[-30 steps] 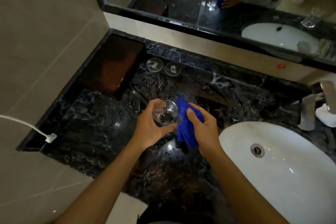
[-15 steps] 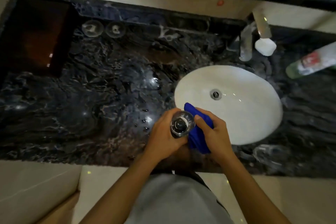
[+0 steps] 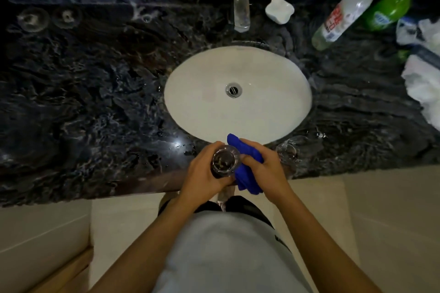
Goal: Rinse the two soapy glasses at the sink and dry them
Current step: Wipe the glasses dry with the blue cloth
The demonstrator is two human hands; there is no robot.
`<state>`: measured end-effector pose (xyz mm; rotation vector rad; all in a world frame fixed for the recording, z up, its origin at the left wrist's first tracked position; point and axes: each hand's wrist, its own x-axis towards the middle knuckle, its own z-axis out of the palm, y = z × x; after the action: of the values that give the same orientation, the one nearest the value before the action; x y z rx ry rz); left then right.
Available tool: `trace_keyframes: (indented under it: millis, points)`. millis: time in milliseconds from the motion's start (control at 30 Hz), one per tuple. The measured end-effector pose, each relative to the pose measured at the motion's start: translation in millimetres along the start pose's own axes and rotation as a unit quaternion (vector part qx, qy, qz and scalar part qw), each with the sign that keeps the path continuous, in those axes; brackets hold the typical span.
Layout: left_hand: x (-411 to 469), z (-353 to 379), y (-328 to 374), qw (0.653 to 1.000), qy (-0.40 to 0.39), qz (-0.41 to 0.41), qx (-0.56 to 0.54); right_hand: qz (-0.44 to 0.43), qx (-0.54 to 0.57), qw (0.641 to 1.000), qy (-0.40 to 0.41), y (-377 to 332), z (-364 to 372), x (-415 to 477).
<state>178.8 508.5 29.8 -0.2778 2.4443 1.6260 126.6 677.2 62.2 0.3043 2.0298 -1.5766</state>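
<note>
- The left hand (image 3: 202, 173) grips a clear drinking glass (image 3: 225, 159), fingers curled round its side. The glass's open mouth faces up toward the camera.
- The right hand (image 3: 267, 166) pinches a bunched blue cloth (image 3: 247, 171), thumb on top. It presses the cloth against the right side of the glass.
- Both hands and the held glass are just in front of the white oval basin (image 3: 202, 102), above the front edge of the dark marble surface (image 3: 83, 102).
- A second glass (image 3: 287, 150) sits on the surface at the basin's front-right rim, just beside the right hand. I cannot tell whether it is upright or turned over.
- The round metal drain (image 3: 233, 90) lies in the middle of the basin.
- Behind the basin a chrome faucet (image 3: 241, 9) reaches toward it, and a small white lobed dish (image 3: 279, 10) lies just right of the faucet.
- Right of the basin and toward the back, a clear plastic bottle with a red label (image 3: 345, 11) stands near a green bottle (image 3: 390, 7).
- Well to the basin's right, crumpled white cloths (image 3: 423, 83) lie at the edge of view.
- Far to the basin's left, at the back of the surface, two round clear glass pieces (image 3: 33, 19) lie side by side. What they are is too blurred to tell.
</note>
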Motion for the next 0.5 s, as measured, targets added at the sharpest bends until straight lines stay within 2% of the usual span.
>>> trace_keyframes:
  millis: [200,367,500]
  points:
    - [4.7,2.4,4.4,1.000,-0.011,-0.022,0.015,0.008,0.011,1.000,0.001,3.8,-3.1,6.9]
    - [2.5,-7.4,23.3,0.993,-0.069,-0.052,0.080,-0.041,-0.002,0.999,0.024,-10.0,-11.9,-3.4]
    - [4.3,3.8,64.9,0.992,-0.047,0.022,0.111,-0.116,0.024,0.990,0.074,-35.8,-57.8,-28.3]
